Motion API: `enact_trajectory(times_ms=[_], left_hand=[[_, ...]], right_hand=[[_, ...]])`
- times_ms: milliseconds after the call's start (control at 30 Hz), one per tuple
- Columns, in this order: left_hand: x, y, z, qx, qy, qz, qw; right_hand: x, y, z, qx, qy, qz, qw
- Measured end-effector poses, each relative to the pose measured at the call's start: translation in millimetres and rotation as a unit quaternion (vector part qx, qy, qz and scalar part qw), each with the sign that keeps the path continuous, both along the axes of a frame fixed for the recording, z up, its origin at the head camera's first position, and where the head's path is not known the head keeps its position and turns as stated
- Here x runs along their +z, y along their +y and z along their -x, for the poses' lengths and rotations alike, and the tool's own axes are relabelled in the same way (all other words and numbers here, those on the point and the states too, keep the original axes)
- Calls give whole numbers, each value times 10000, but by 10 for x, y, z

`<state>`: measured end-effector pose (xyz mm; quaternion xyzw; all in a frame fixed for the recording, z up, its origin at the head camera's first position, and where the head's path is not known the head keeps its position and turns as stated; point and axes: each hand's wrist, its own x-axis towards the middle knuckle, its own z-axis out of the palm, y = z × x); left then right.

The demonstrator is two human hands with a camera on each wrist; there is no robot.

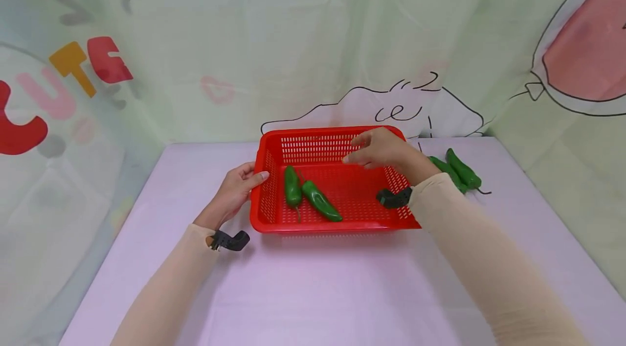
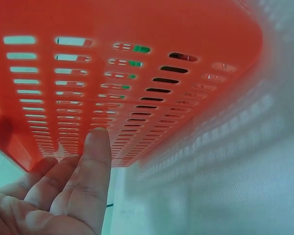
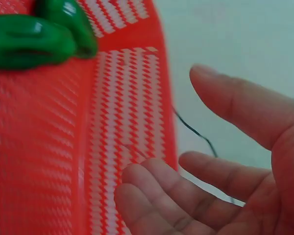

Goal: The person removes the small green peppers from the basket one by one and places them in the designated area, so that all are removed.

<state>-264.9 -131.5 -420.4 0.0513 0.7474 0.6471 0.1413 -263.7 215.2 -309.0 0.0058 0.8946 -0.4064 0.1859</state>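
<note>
A red plastic basket [image 1: 318,226] with slotted walls stands on the table and holds two green chili peppers, an upright-lying one [image 1: 292,187] and a slanted one [image 1: 320,202], on its left side. My left hand [image 1: 237,188] grips the basket's left end, thumb over the rim and fingers against the outer wall [image 2: 137,105]. Over the right part of the basket hovers my right hand [image 1: 381,149], its fingers loosely bent and nothing between them. In the right wrist view its thumb stands apart from the fingers, and the green peppers [image 3: 29,41] lie beyond.
Two more green peppers [image 1: 463,169] lie on the table to the right of the basket, partly covered by my right forearm. The pale table [image 1: 313,291] ends at a printed cloth backdrop [image 1: 220,52] behind the basket.
</note>
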Motion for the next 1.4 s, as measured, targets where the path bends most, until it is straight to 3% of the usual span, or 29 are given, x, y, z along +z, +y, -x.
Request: enact_trajectory(times_ms=[333,667,933,1400], left_hand=[[14,16,-14,18,-22,-60,10000],[-39,-6,8,46,-64,-93,9999],[-32,4,-2,6,-18,-177,9998],[-23,-3,-17,-65,75,-205,9997]], right_hand=[[-361,-430,185,583,-644,-315,9957],[-545,-669,274,1308,-1187,-644,9822],[-651,-791,267,1168,-1419,-706,9804],[-669,-885,223,1120,-1523,-1198,9746]])
